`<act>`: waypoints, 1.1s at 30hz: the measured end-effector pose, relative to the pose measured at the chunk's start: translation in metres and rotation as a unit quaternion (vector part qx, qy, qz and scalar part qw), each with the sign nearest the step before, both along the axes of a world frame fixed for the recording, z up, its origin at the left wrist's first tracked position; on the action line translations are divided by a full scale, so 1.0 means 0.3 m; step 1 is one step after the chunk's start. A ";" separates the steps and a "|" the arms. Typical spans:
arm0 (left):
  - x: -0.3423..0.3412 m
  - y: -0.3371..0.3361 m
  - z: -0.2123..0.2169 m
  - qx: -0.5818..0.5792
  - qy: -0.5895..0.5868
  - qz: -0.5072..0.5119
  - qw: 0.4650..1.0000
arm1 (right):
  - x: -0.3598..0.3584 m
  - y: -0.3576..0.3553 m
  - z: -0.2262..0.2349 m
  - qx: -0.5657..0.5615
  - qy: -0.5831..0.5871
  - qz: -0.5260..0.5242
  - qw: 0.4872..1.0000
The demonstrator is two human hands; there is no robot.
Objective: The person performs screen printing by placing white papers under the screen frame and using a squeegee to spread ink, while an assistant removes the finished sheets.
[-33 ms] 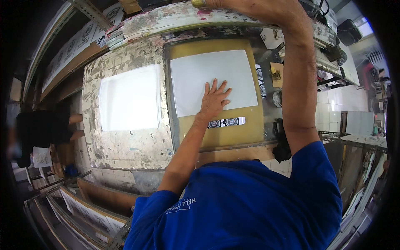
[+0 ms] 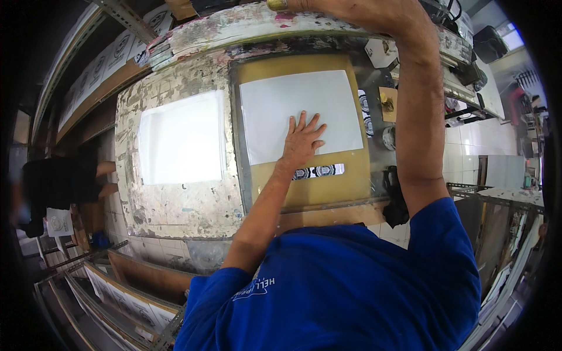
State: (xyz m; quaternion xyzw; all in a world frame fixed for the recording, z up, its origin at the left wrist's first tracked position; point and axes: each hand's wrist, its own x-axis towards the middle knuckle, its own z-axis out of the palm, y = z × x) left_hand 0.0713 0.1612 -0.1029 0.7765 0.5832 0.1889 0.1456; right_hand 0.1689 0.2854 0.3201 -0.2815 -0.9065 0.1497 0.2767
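My left hand lies flat with fingers spread on a white sheet. That sheet rests on a yellowish board. Just below it on the board is a narrow strip with black-and-white round emblems, partly behind my left wrist. My right arm reaches up to the far edge, where my right hand is cut off by the picture's top. A yellow-stained digit shows by a paint-smeared beam; the other fingers are out of sight, so its grip cannot be made out.
Left of the board, a bright white sheet or stack lies on a paint-worn table. A second printed strip and a brown card lie at the board's right. Racks stand lower left; another person is at far left.
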 end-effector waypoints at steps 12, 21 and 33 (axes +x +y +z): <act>0.079 -0.076 -0.005 0.033 -0.046 -0.019 0.998 | -0.014 0.049 -0.059 0.025 0.004 -0.001 1.000; 0.097 -0.105 0.006 0.040 -0.039 -0.020 0.998 | -0.018 0.018 -0.046 0.002 -0.003 -0.004 1.000; 0.062 -0.111 0.018 -0.002 -0.006 -0.023 1.000 | -0.010 -0.030 -0.075 0.103 0.026 -0.011 0.994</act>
